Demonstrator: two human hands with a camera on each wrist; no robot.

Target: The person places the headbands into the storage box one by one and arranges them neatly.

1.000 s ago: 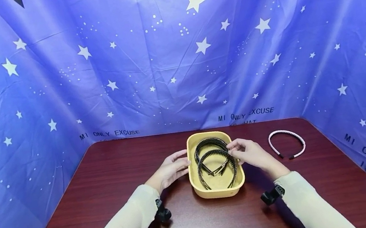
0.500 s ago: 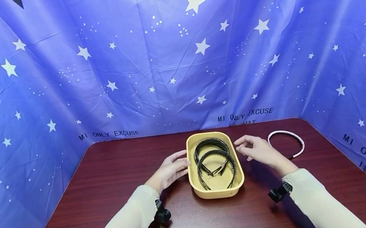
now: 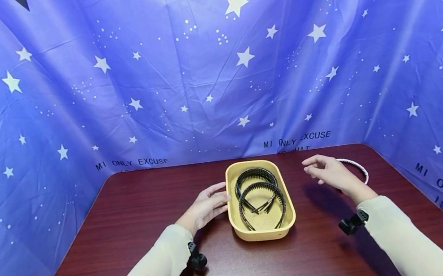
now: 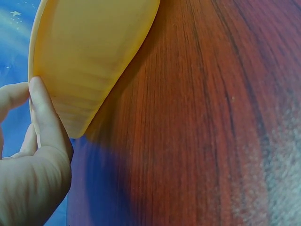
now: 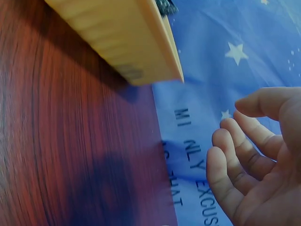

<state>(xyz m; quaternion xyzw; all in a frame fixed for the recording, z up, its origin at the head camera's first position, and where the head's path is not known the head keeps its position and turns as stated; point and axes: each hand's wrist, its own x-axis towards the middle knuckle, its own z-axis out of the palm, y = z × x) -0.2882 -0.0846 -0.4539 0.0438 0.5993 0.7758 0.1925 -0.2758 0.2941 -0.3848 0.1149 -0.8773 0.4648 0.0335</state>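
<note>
A yellow plastic basin (image 3: 264, 235) stands on the table, with several black toothed headbands (image 3: 254, 171) lying looped over one another inside. My left hand (image 3: 206, 208) touches the basin's left side near the rim with extended fingertips; the left wrist view shows its fingers (image 4: 47, 113) against the outer wall. To the right of the basin, my right hand (image 3: 334, 176) hovers above the table, its fingers (image 5: 225, 169) loosely bent and holding nothing. Behind that hand lies a pale pink headband (image 3: 360, 167), partly hidden by it.
The dark red wooden table (image 3: 136, 203) has rounded back corners. A blue star-printed cloth (image 3: 176, 68) hangs behind it and along both sides. Small black cameras (image 3: 196, 258) sit at both sleeve cuffs.
My right hand has let go at the basin's right side and moved right, toward the pale pink headband, which it now partly covers. My left hand and the basin have stayed put.
</note>
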